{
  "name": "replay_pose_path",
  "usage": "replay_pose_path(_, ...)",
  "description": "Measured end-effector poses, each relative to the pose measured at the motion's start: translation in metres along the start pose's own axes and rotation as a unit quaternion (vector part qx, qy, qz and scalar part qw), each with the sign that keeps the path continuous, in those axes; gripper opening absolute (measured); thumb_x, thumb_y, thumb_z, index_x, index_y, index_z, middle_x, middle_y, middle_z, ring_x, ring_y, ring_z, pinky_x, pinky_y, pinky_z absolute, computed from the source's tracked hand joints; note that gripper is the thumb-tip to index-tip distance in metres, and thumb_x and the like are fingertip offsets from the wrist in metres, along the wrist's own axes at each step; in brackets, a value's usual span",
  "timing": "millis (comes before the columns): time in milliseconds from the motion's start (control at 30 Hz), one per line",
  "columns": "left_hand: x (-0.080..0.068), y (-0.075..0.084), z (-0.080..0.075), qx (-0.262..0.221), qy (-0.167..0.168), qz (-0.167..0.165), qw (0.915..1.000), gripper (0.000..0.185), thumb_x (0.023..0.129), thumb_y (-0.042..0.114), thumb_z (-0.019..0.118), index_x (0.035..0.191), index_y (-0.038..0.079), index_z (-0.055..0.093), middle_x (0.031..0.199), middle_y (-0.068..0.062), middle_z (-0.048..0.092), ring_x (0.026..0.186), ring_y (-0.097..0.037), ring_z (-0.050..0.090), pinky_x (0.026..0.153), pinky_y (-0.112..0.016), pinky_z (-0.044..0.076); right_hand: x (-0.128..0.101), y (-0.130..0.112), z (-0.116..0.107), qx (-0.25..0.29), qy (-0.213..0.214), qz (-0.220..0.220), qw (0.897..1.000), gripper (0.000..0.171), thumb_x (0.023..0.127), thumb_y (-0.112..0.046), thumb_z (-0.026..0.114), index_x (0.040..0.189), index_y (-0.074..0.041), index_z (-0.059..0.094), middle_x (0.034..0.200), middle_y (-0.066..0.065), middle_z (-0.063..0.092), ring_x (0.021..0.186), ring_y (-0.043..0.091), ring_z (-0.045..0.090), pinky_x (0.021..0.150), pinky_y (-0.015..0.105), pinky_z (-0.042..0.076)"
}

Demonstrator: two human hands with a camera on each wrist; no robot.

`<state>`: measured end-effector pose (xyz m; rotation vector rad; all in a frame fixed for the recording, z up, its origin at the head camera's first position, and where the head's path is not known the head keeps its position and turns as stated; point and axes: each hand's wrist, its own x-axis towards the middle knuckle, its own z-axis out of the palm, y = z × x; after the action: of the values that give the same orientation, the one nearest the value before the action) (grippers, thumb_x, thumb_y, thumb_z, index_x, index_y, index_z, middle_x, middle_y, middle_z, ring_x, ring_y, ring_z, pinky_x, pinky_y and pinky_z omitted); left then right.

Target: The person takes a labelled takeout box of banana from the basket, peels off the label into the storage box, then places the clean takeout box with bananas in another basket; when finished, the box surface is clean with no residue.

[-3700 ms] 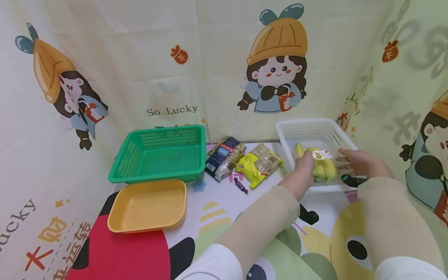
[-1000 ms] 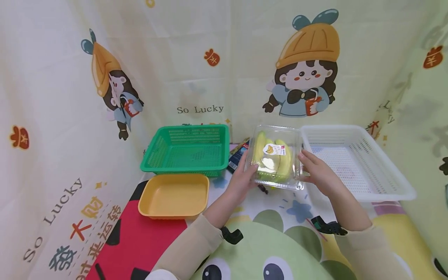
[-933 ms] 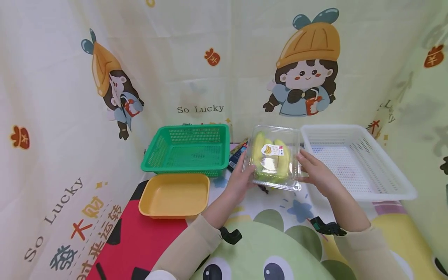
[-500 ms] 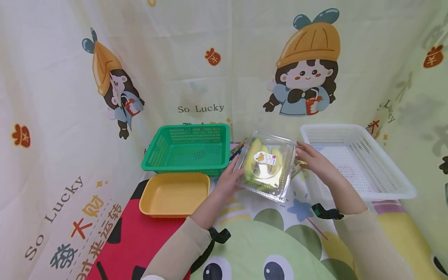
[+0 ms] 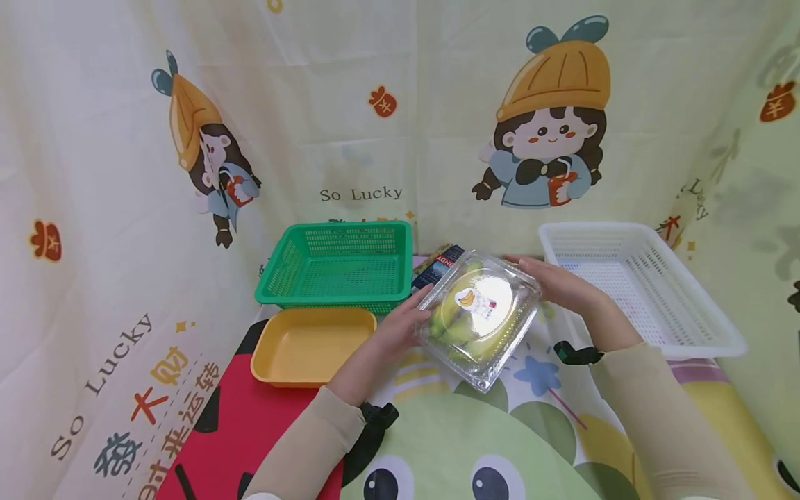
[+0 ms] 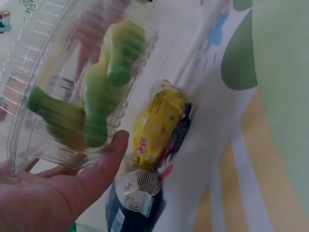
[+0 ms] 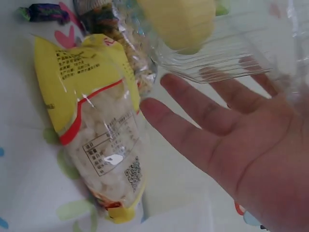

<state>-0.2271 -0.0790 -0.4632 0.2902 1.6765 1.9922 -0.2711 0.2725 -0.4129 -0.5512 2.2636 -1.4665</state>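
A clear clamshell box (image 5: 478, 319) of green-yellow bananas with a white sticker hangs tilted above the table, carried between my two hands. My left hand (image 5: 400, 326) supports its left edge; in the left wrist view the palm (image 6: 58, 193) lies flat and the thumb is straight under the box (image 6: 91, 96). On the far right edge is my right hand (image 5: 556, 285). Its fingers (image 7: 207, 111) are straight against the clear wall (image 7: 227, 43).
A green basket (image 5: 337, 267) stands at the back, a yellow tray (image 5: 312, 345) in front of it, a white basket (image 5: 637, 285) at the right. Under the box lie a yellow packet (image 7: 91, 125), a dark packet (image 6: 133, 208) and a purple candy (image 7: 43, 12).
The banana box left the white basket and came left toward the table's middle. Over the last second it sank lower and tilted, both hands moving with it.
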Motion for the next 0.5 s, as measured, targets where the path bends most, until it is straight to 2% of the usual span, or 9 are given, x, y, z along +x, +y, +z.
replay_pose_path(133,0.0,-0.002,-0.005,0.012,-0.023,-0.006,0.9996,0.063,0.097,0.023,0.05,0.155,0.037,0.031,0.162,-0.003,0.028,0.116,-0.022,0.057,0.093,-0.043,0.052,0.004,0.003,0.004,0.05,-0.036,0.011,0.998,0.054,0.107,-0.043,0.028,0.158,-0.027,0.024,0.162,0.011,0.027,0.146,0.045,0.027,0.109,0.065,0.036)
replay_pose_path(333,-0.001,-0.002,-0.008,0.017,-0.036,-0.01,0.9992,0.063,0.095,0.027,0.052,0.154,0.038,0.031,0.159,-0.005,0.033,0.108,-0.021,0.061,0.091,-0.042,0.053,0.003,0.005,0.012,0.083,-0.015,0.056,0.995,0.057,0.104,-0.045,0.041,0.157,-0.033,0.024,0.164,0.009,0.025,0.145,0.043,0.03,0.11,0.059,0.038)
replay_pose_path(500,-0.002,-0.002,-0.008,0.001,-0.042,-0.006,0.9991,0.057,0.101,0.041,0.046,0.155,0.036,0.029,0.16,-0.005,0.032,0.125,-0.028,0.055,0.099,-0.05,0.05,-0.003,0.006,0.016,0.079,0.006,0.039,0.996,0.058,0.104,-0.042,0.041,0.158,-0.029,0.025,0.163,0.013,0.025,0.144,0.042,0.033,0.109,0.055,0.042)
